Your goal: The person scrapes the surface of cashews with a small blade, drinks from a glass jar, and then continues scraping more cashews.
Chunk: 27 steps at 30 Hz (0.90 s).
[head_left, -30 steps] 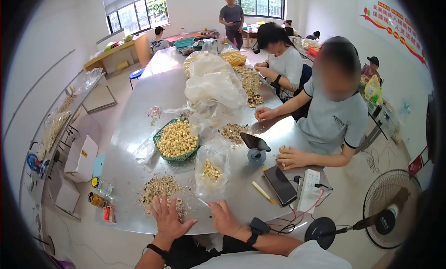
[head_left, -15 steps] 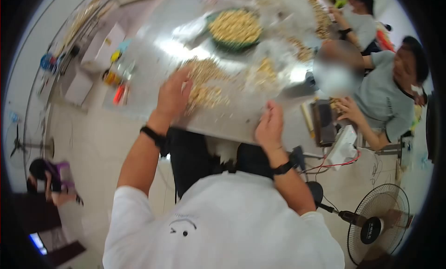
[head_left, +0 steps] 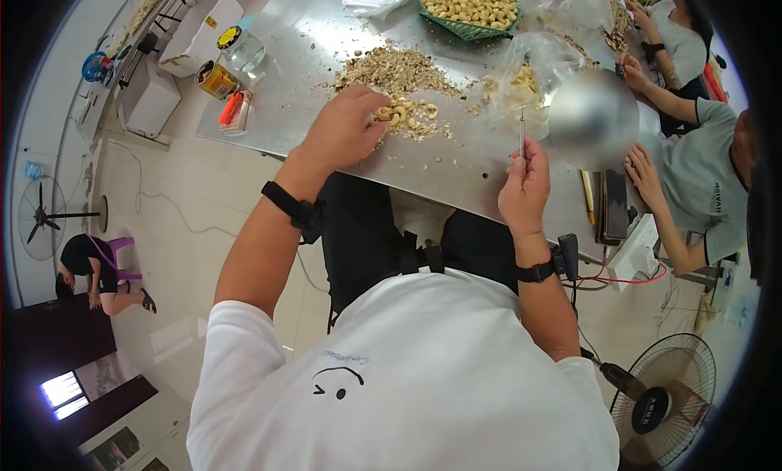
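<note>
My left hand (head_left: 346, 129) is at the near edge of a pile of cashew nuts (head_left: 403, 114), its fingers bent over the nuts; whether it holds one is hidden. Behind those nuts lies a heap of brown shell bits (head_left: 395, 70). My right hand (head_left: 525, 186) is closed on a thin metal tool (head_left: 522, 133) that points up and away, above the metal table (head_left: 423, 166). Just beyond the tool is a clear plastic bag (head_left: 521, 84) with pale nuts in it.
A green basket (head_left: 464, 33) of cashews stands at the back. Glass jar (head_left: 242, 52), yellow-labelled jar (head_left: 217, 80) and orange-red item (head_left: 235, 111) are at the left edge. Co-workers sit at right, near a dark case (head_left: 611, 206) and power strip (head_left: 634, 247). A fan (head_left: 652, 406) stands lower right.
The view has shifted and sharpened. My left hand has come over the nuts from beside the pile. My right hand has moved right and up, and the thin tool now shows in it.
</note>
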### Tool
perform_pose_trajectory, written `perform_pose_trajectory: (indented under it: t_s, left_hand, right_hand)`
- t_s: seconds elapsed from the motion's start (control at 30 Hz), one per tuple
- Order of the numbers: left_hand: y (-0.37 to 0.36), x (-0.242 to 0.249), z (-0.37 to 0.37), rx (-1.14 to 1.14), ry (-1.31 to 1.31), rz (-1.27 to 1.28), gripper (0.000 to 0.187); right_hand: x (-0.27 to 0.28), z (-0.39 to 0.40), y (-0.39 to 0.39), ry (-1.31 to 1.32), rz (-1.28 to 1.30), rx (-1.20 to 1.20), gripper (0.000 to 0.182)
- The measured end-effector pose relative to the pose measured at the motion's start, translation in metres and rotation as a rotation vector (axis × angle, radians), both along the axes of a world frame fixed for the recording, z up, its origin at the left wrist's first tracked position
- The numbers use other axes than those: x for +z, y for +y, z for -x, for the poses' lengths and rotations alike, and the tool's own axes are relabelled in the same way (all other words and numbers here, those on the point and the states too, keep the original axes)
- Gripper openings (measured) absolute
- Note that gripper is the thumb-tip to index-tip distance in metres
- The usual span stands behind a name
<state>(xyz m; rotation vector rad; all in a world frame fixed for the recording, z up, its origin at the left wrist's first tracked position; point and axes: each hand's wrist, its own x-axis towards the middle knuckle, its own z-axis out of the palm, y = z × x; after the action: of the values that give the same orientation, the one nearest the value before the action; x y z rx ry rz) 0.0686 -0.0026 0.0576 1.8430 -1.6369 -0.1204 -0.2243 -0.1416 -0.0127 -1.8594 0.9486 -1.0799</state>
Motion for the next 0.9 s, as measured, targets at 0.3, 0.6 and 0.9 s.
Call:
perform_pose_trajectory:
  t_s: [0.3, 0.6, 0.9]
  left_hand:
    - [-0.025, -0.008, 0.006, -0.02, -0.081, -0.004, 0.013]
    - [-0.045, -0.013, 0.005, -0.066, -0.179, -0.033, 0.019]
    - [-0.048, -0.013, -0.006, -0.057, -0.277, -0.109, 0.024]
  right_hand:
    - [0.003, -0.003, -0.001, 0.055, 0.086, 0.015, 0.029]
    - [0.002, -0.004, -0.006, 0.088, 0.242, 0.033, 0.029]
    - [0.007, -0.005, -0.001, 0.038, 0.057, 0.003, 0.028]
